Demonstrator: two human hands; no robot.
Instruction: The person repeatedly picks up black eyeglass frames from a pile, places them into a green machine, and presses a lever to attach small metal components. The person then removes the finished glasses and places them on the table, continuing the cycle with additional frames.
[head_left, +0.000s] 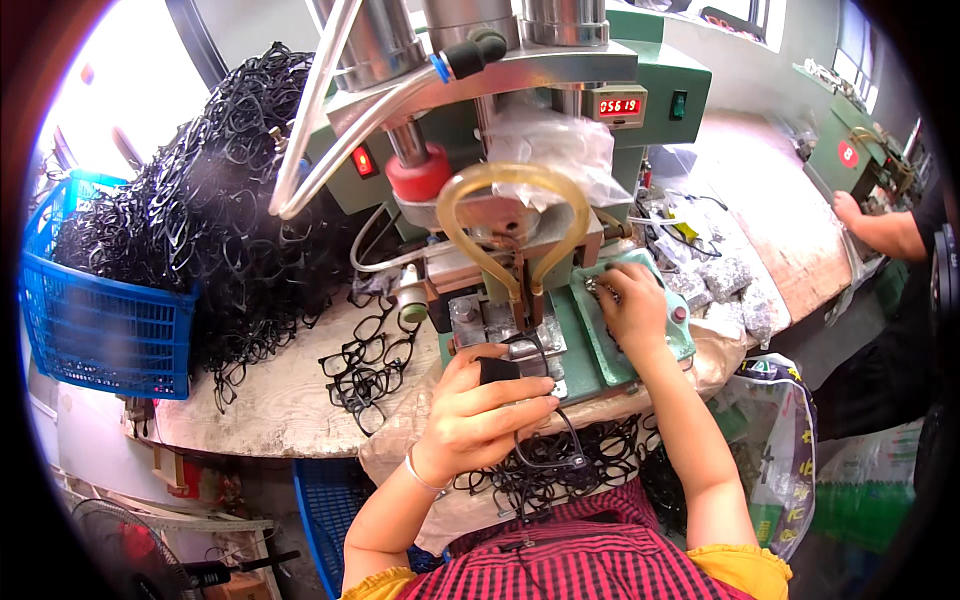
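My left hand (pixel 468 415), with a black band round one finger, is closed on a black eyeglass frame (pixel 578 455). One rim of the frame hangs below the fingers, and its upper part is against the metal fixture (pixel 550 345) of a green press machine (pixel 655 75). Just above the fixture come down two copper-coloured tips (pixel 526 300), fed by a looped amber tube (pixel 515 170). My right hand (pixel 638 312) reaches into a shallow green tray (pixel 607 350) on the right. Its fingers are bunched over small shiny pieces; what they pinch is too small to name.
A tall heap of black eyeglass frames (pixel 215 170) fills the left, beside a blue crate (pixel 105 325). Loose frames (pixel 370 360) lie on the wooden table (pixel 270 420); more lie in front of me. Small plastic bags (pixel 725 275) sit right. Another person's arm (pixel 885 230) is at far right.
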